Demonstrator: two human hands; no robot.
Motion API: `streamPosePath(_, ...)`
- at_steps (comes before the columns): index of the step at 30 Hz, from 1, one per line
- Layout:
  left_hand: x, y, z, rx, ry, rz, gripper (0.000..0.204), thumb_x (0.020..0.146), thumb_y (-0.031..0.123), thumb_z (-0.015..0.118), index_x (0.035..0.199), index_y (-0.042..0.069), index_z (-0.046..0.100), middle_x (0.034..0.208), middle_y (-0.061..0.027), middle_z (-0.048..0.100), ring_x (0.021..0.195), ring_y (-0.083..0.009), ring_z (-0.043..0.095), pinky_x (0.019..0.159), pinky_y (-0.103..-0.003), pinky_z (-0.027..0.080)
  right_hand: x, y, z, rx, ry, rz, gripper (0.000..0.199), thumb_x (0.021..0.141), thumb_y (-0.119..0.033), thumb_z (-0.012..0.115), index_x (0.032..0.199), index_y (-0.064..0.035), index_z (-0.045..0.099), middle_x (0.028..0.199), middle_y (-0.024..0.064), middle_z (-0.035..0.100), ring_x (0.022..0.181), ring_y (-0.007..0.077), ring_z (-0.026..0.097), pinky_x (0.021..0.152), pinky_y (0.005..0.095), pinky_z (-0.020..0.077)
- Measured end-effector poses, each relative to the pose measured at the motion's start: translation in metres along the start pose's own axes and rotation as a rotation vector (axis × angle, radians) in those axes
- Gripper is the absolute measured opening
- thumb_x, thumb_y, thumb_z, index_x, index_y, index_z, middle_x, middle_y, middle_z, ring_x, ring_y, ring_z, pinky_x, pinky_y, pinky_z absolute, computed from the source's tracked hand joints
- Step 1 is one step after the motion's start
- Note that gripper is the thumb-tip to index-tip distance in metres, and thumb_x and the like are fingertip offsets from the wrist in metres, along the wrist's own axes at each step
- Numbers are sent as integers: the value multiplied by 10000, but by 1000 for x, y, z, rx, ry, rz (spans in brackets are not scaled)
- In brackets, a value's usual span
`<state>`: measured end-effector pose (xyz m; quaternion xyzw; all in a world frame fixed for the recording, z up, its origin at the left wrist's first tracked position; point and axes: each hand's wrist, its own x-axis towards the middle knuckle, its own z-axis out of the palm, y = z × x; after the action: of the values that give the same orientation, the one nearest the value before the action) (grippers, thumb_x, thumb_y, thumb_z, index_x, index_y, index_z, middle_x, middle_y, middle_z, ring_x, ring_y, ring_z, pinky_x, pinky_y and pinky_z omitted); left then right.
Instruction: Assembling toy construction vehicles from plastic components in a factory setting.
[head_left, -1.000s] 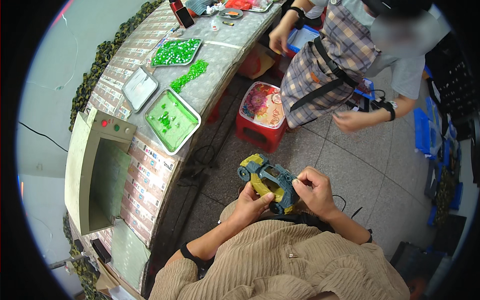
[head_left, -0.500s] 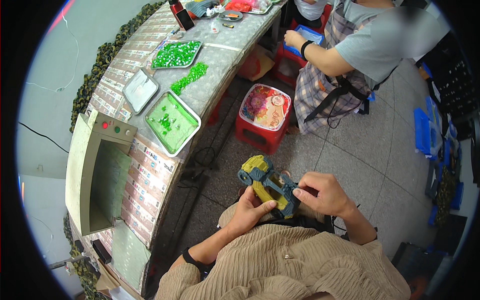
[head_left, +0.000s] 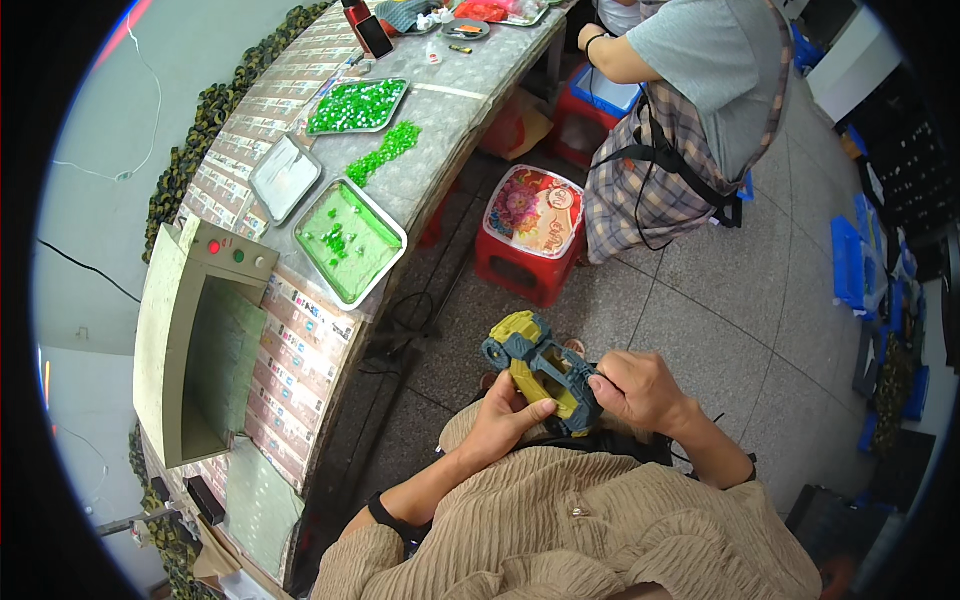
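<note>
Over my lap is a toy vehicle (head_left: 548,368) in yellow and dark grey-blue plastic, with a chunky wheel at its far left end and an open gap in the middle of its body. My left hand (head_left: 503,420) is closed round its near left side, the thumb lying along the yellow body. At its right end my right hand (head_left: 640,388) is closed, with fingers curled and the thumb pressed against the grey-blue part. Whether a small part is pinched there is hidden by the fingers.
A long curved worktable (head_left: 440,110) runs along my left, holding trays of green beads (head_left: 357,106), a green-bottomed tray (head_left: 350,245) and a beige machine (head_left: 165,350). A red stool (head_left: 520,270) stands ahead. Beyond it a person in a checked apron (head_left: 655,170) is beside a blue tray (head_left: 605,90).
My right hand has turned slightly, its fingers curling more at the toy's right end. The toy and my left hand stay nearly in place. The person ahead has shifted, arm drawn farther away.
</note>
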<state>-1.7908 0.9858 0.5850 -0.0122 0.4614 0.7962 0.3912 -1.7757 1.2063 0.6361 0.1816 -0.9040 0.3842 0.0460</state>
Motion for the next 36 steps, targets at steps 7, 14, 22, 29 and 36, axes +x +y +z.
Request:
streamPosePath(7,2,-3,-7,-14,-19,-22,482,868,47,626,1279,39,374,1228,-87,510,1151,-192,503,1012,-379,402,0,1,4,0,-18,-4,250,861,-172,573,684,-48,447,593,123,488,503,305,519,467,385,425)
streamPosePath(14,3,-4,-14,39,-23,-64,477,871,54,623,1279,39,377,1224,-84,515,1149,-193,505,1009,-382,405,1,0,10,-54,-39,6,254,865,-175,563,680,-47,447,589,130,505,508,311,534,473,391,436)
streamPosePath(22,6,-7,-16,-70,-41,-85,492,870,62,626,1298,56,383,1221,-79,529,1126,-199,528,973,-382,429,-3,4,25,-102,26,27,248,868,-164,560,687,-43,443,589,134,501,514,323,536,478,402,434)
streamPosePath(29,12,-7,-18,-131,-29,-130,491,869,84,634,1293,61,387,1218,-73,528,1123,-197,535,944,-385,460,3,12,31,-25,19,89,273,901,-198,527,701,-35,439,601,159,508,521,344,538,478,415,422)
streamPosePath(36,9,2,-13,-172,9,-119,507,863,66,632,1302,64,379,1212,-74,529,1110,-196,544,944,-385,463,4,1,29,-10,29,148,275,921,-204,503,715,-32,448,602,166,506,531,355,537,480,419,413)
